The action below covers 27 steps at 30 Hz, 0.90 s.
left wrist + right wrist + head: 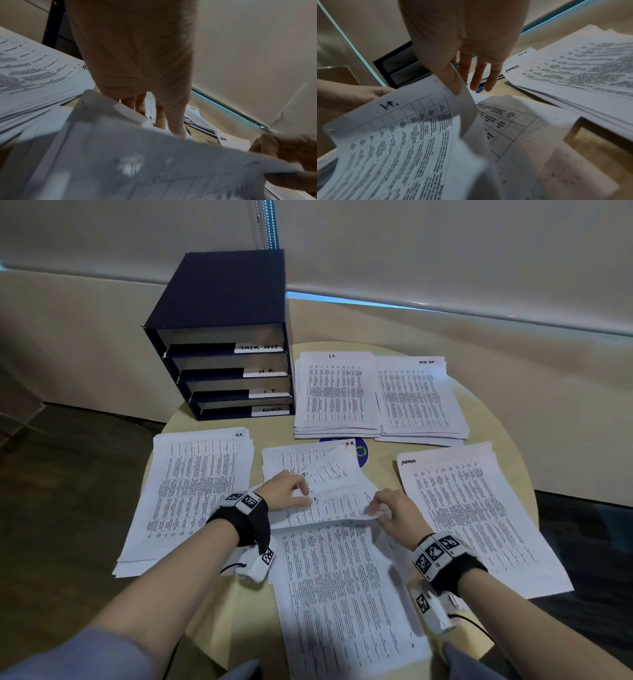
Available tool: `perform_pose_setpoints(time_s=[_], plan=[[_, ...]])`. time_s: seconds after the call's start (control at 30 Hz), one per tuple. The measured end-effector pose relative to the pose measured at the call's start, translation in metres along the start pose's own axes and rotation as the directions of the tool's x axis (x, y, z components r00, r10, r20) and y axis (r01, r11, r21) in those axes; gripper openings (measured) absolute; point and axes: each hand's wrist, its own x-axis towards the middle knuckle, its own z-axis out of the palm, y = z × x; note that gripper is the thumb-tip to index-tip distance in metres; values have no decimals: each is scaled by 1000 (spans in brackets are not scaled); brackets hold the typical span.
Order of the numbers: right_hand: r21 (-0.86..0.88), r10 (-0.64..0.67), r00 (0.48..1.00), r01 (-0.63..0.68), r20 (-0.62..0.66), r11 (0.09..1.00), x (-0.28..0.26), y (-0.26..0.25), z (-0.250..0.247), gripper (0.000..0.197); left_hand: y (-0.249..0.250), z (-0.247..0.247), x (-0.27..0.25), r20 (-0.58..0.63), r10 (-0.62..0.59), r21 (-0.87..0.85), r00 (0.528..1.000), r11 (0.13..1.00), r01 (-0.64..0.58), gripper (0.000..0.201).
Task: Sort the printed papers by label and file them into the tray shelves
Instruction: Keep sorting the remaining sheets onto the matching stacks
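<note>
Near the middle of the round table both hands hold up fanned printed sheets marked I.T. [329, 501]. My left hand [303, 491] pinches their left side. My right hand [376, 506] pinches the right corner of the front sheet [412, 135], thumb on top, other fingers straight behind. An unsorted pile [342, 587] lies underneath. Sorted piles lie around: I.T. [334, 395], TASK LIST [419, 398], ADMIN [472, 515], one at the left [191, 491], and an H.R. sheet [308, 455]. The dark blue tray shelves [222, 344] stand at the back left, labelled TASK LIST, H.R., I.T., ADMIN.
A blue round disc [361, 451] lies partly under the H.R. sheet. The table edge [524, 467] curves close behind the ADMIN pile. A beige wall [445, 268] rises behind the table, and dark floor [68, 474] lies to the left.
</note>
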Motion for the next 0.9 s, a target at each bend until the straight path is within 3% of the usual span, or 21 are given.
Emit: perform_pose_setpoints(time_s=[0.13,0.23,0.4,0.53,0.67,0.7,0.8,0.87,0.9], plan=[[88,19,998,-13,-67,996,4,0,3,10,8,3,3,-19,42,45,999,998,-41,22],[168,53,996,-40,-74,985,7,-6,1,7,13,4,2,-51,120,54,991,992,-118,14],[210,76,992,-53,-102,976,6,-8,0,17,17,3,1,-104,131,57,986,990,-126,12],[207,86,988,-57,-132,977,5,-10,-6,22,16,4,2,-150,90,-70,985,992,-101,24],[228,191,981,-177,-38,957,3,-15,-14,57,21,4,-2,-96,104,-236,990,964,-124,18],[210,209,978,-205,3,956,3,-16,-15,58,23,4,-4,-69,112,-264,991,956,-126,19],[136,218,975,-221,32,966,3,-13,-15,25,29,2,-9,-43,102,-406,994,907,-111,23],[129,196,981,-195,1,972,1,-7,-13,14,23,-2,-6,-158,0,-480,987,874,-77,22],[133,190,982,-187,-8,973,0,-4,-13,14,15,-4,-2,-255,-61,-426,965,903,-56,16]])
